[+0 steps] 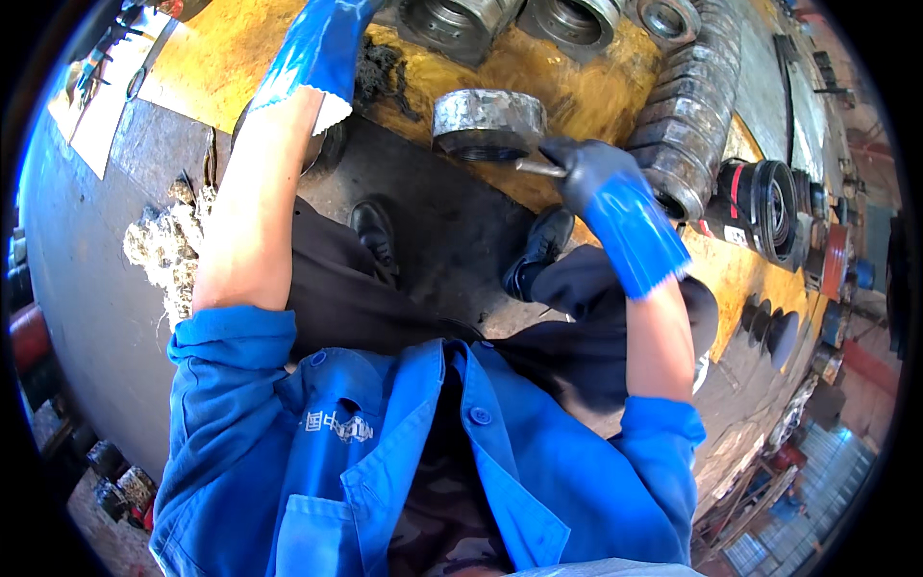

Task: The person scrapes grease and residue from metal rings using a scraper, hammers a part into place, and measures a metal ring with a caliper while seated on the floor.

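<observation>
I see the right hand point(593, 176) grasping a metal rod point(538, 168) that juts toward nine o'clock from its fingers; the left hand point(325, 46), at eleven, I can't tell.

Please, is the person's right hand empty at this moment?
No, the gloved right hand is closed around a short metal rod, whose end sticks out near the thick metal ring.
</observation>
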`<action>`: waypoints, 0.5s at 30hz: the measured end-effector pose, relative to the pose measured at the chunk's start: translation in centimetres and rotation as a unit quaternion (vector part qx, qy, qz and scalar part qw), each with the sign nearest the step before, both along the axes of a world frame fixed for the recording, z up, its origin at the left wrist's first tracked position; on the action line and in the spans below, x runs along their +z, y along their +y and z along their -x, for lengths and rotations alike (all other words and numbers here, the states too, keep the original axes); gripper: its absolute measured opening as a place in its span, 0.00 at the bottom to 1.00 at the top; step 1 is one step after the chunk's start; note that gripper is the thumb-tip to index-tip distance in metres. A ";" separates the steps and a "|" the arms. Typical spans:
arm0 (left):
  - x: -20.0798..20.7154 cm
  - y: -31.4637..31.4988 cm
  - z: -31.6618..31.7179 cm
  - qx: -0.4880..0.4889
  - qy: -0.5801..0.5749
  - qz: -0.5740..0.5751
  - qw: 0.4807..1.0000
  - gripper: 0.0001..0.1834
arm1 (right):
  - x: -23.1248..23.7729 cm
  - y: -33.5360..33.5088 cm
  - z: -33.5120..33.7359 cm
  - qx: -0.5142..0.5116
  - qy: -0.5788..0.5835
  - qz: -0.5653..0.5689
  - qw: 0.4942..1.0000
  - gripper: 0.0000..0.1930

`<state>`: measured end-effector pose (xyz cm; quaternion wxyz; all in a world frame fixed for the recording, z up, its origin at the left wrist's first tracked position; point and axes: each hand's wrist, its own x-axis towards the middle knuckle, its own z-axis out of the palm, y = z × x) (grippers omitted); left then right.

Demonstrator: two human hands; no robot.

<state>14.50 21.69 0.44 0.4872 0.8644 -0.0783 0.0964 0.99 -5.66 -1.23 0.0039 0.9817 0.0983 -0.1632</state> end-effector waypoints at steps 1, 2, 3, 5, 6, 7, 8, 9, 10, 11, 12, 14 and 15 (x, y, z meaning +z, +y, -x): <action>-0.2 -0.3 -0.2 -0.004 0.002 0.000 1.000 0.21 | -0.8 -0.1 -0.4 -0.018 0.030 0.024 0.999 0.21; -0.7 -0.3 -0.5 -0.007 0.004 0.001 1.000 0.21 | -1.3 0.0 -0.5 -0.055 0.033 0.040 0.997 0.21; -0.5 -0.2 -0.4 -0.007 0.004 0.000 1.000 0.21 | -0.7 -0.2 -0.5 -0.036 0.014 0.015 0.999 0.21; -0.5 -0.4 -0.3 -0.009 0.001 -0.001 1.000 0.21 | 0.7 -1.1 -0.2 0.005 -0.021 -0.037 0.999 0.21; -0.7 -0.7 -0.3 -0.010 0.000 -0.002 1.000 0.21 | 0.6 -1.4 0.5 0.005 -0.055 -0.037 0.998 0.20; -0.7 -0.8 -0.2 -0.014 -0.001 0.005 1.000 0.21 | 0.5 -1.3 0.5 -0.005 -0.025 -0.020 0.999 0.19; -0.4 -0.8 -0.2 -0.028 0.000 -0.003 1.000 0.23 | 0.1 -1.3 0.3 -0.015 0.006 -0.003 1.000 0.18; -0.3 -0.7 0.2 -0.019 0.008 -0.013 1.000 0.22 | -0.4 -1.4 0.0 -0.025 0.037 0.014 0.999 0.18; 0.8 -1.2 1.3 -0.012 0.016 -0.022 1.000 0.22 | -0.8 -1.7 -0.2 -0.011 0.018 0.009 1.000 0.17; 1.5 -1.7 1.9 -0.006 0.024 -0.031 0.999 0.22 | -0.8 -2.3 0.0 -0.011 0.013 0.010 1.000 0.17; 1.3 -1.9 1.6 -0.013 0.021 -0.041 0.999 0.22 | -0.7 -3.0 0.3 -0.012 0.008 0.011 1.000 0.17; 0.7 -1.2 1.1 -0.017 0.014 -0.060 0.998 0.23 | 1.0 -2.2 1.1 -0.040 -0.011 -0.010 0.999 0.17; 0.4 -0.9 0.9 -0.019 0.007 -0.041 0.999 0.23 | 0.6 -1.9 0.8 -0.039 0.010 -0.005 0.999 0.18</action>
